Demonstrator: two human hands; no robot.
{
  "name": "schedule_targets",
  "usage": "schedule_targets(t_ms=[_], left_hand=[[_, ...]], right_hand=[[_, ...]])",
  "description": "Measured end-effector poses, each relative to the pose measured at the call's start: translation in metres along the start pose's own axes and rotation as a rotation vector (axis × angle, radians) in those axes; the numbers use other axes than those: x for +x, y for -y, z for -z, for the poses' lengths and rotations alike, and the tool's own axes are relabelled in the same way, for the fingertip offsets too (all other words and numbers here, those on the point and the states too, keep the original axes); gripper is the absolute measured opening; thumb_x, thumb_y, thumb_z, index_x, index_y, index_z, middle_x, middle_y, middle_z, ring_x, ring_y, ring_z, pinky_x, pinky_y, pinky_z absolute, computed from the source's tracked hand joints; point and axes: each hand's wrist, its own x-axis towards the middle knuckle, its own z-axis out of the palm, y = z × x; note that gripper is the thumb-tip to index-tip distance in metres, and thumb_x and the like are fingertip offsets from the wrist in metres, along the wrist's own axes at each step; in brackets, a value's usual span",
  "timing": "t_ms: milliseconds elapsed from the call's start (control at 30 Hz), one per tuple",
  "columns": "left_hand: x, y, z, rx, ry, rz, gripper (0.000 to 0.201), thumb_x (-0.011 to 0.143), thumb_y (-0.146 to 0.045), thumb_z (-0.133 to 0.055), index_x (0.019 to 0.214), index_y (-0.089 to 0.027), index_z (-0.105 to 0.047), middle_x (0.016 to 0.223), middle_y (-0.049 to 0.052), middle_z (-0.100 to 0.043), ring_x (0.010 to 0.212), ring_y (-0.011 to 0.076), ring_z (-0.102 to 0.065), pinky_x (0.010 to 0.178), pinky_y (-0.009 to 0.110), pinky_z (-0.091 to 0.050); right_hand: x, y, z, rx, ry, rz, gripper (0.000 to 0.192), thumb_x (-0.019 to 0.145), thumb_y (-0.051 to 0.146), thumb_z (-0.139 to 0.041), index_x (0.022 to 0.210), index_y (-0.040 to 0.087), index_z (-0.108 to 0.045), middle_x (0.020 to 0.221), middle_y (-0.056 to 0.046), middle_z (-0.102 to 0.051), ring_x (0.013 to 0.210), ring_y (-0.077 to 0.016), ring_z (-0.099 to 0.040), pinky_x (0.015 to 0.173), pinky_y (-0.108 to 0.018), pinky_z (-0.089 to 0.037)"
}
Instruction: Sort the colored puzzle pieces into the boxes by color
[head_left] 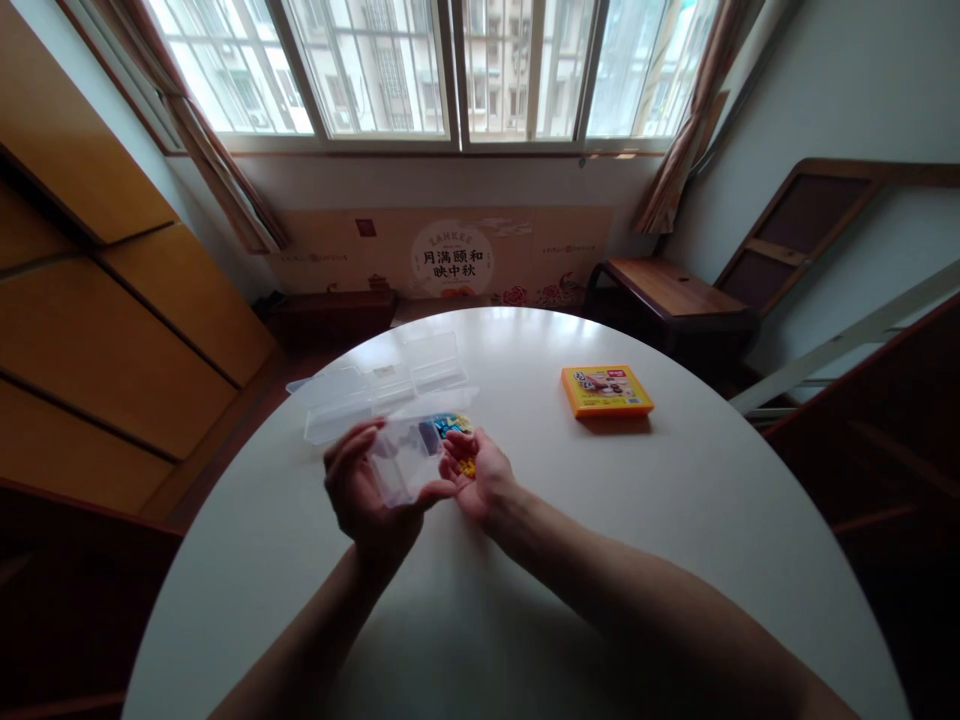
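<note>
My left hand (360, 490) grips a clear plastic compartment box (397, 465), its fingers and thumb wrapped around the sides. The box is tilted toward my right hand (484, 470), which is cupped palm up at its right edge. Several small yellow pieces (468, 467) lie in that palm; their exact kind is too small to tell. Blue and pale yellow small pieces (450, 425) show just behind the box and the right fingers. Whether they are inside the box or on the table, I cannot tell. A dark piece shows through the plastic.
Beyond my left hand, another clear plastic case (341, 415) lies open on the round white table (600, 520). To the right sits a flat orange-yellow box (607, 390) with a printed label. A wooden chair (675, 290) stands past the table's far right edge.
</note>
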Motion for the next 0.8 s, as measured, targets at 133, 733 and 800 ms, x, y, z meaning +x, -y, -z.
schedule_targets(t_ms=[133,733,800], left_hand=[[0.004,0.007,-0.001,-0.041,-0.115,0.3,0.074,0.066,-0.066,-0.071,0.119,-0.02,-0.047,0.106,0.006,-0.056,0.068,0.0121,-0.053,0.069,0.033,-0.049],[0.003,0.036,0.007,0.02,-0.208,0.468,0.061,0.069,-0.062,-0.069,0.105,-0.017,-0.048,0.096,0.006,-0.057,0.094,0.0213,-0.057,0.089,0.041,-0.046],[0.001,0.037,0.007,0.03,-0.204,0.487,0.061,0.069,-0.062,-0.069,0.105,-0.018,-0.048,0.096,0.005,-0.057,0.092,0.0208,-0.057,0.089,0.041,-0.046]], right_hand=[[0.012,0.028,-0.002,-0.11,-0.111,0.006,0.04,0.099,0.034,-0.03,0.062,0.02,-0.036,0.043,0.009,-0.029,0.034,-0.0053,-0.019,0.034,-0.016,-0.014],[0.076,0.023,-0.014,-1.462,0.189,0.839,0.026,0.093,0.028,-0.044,0.068,0.022,-0.045,0.074,-0.001,-0.055,0.077,-0.0169,-0.049,0.073,-0.027,-0.033],[0.074,0.026,-0.011,-1.325,0.253,0.811,0.023,0.092,0.027,-0.042,0.069,0.022,-0.048,0.075,0.0,-0.055,0.076,-0.0154,-0.051,0.073,-0.026,-0.036]])
